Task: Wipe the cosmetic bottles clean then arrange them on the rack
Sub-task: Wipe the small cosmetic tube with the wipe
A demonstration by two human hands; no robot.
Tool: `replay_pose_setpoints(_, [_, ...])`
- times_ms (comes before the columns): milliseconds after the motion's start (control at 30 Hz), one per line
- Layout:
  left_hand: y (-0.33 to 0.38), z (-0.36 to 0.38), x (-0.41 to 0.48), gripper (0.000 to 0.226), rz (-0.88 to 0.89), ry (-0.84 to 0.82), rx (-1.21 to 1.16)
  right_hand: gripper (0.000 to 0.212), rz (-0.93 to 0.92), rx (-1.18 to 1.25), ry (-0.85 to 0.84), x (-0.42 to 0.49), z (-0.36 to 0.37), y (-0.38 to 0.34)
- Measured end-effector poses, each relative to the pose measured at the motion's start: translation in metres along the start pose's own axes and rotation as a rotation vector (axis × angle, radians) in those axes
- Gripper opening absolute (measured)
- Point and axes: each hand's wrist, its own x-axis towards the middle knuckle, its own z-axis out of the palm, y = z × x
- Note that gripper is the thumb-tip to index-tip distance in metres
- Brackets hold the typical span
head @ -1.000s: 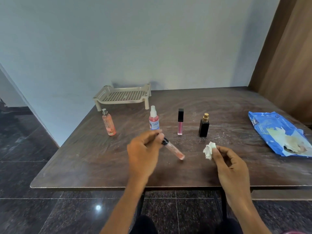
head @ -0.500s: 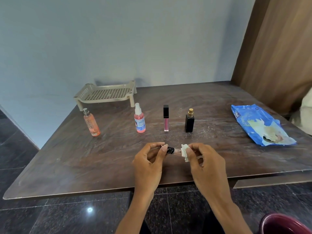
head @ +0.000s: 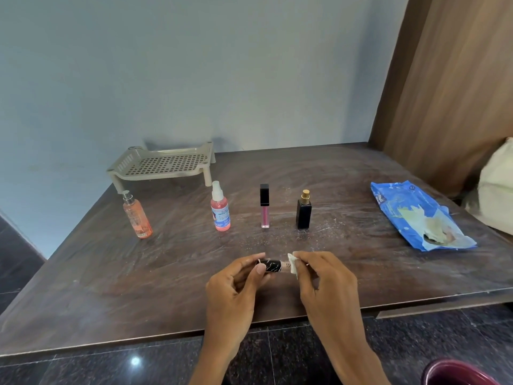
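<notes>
My left hand (head: 236, 287) grips the black cap end of a small pink tube (head: 273, 265), held level above the table's near edge. My right hand (head: 323, 282) presses a white wipe (head: 293, 264) around the tube's other end, hiding it. Further back stand an orange pump bottle (head: 137, 216), a pink spray bottle (head: 220, 208), a pink lip gloss with black cap (head: 264, 207) and a black perfume bottle with gold top (head: 303, 211). The beige perforated rack (head: 163, 163) sits bare at the back left against the wall.
A blue wipes packet (head: 416, 215), torn open, lies at the right of the dark wooden table (head: 111, 273). A cream bag (head: 497, 187) sits at the far right edge. A maroon object (head: 455, 375) shows at the bottom right, below the table.
My hands have come together: the right hand brought the wipe onto the tube held by the left. The tube now lies level, and the view has shifted right.
</notes>
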Motion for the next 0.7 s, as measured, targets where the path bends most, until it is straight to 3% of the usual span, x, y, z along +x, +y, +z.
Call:
replay_pose_setpoints(100, [0.000,0.000,-0.001,0.022,0.043,-0.002,0.075,0.018,-0.007,0.003,-0.027,0.003,0.005,-0.006])
replay_pose_setpoints(433, [-0.006,-0.001,0.001,0.010,0.073,0.031,0.175,0.021,-0.159,0.028,-0.037,0.001,0.024,-0.020])
replay_pose_setpoints(600, [-0.007,0.000,0.000,0.009,0.044,0.048,0.122,0.032,-0.080,0.019,-0.030,-0.003,0.016,-0.006])
replay_pose_setpoints(700, [-0.007,0.000,0.000,0.010,0.028,0.053,0.108,0.027,-0.010,-0.012,0.003,-0.001,0.011,0.002])
